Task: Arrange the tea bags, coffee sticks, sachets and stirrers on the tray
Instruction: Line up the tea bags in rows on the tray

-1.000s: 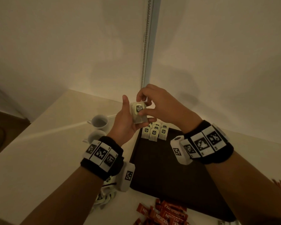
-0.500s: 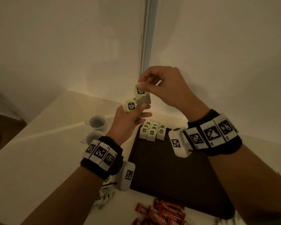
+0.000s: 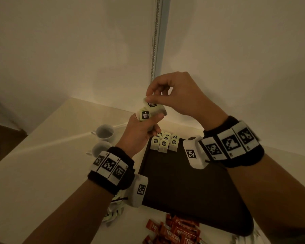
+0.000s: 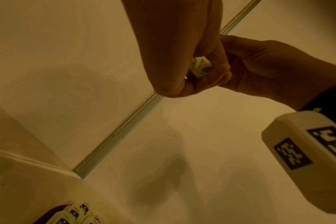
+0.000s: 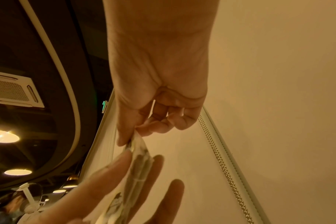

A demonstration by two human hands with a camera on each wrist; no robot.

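Observation:
Both hands are raised above the far end of the dark tray (image 3: 183,187). My left hand (image 3: 141,131) grips a small stack of pale green tea bags (image 3: 145,115) with a black label facing me. My right hand (image 3: 167,95) pinches the top edge of one tea bag (image 3: 152,104) between thumb and forefinger, still touching the stack. In the right wrist view that tea bag (image 5: 139,150) hangs from the pinch above the left fingers (image 5: 113,168). Several tea bags (image 3: 164,142) stand in rows at the tray's far left corner.
Two white cups (image 3: 105,132) stand on the table left of the tray. Red coffee sticks (image 3: 176,231) lie in a heap near the front edge. More pale sachets (image 3: 113,212) lie under my left wrist. A wall with a bead chain (image 3: 154,39) rises close behind.
My right hand lifted one tea bag off the stack, then came back down a little, so the bag again touches the stack. The left hand rose slightly with the stack.

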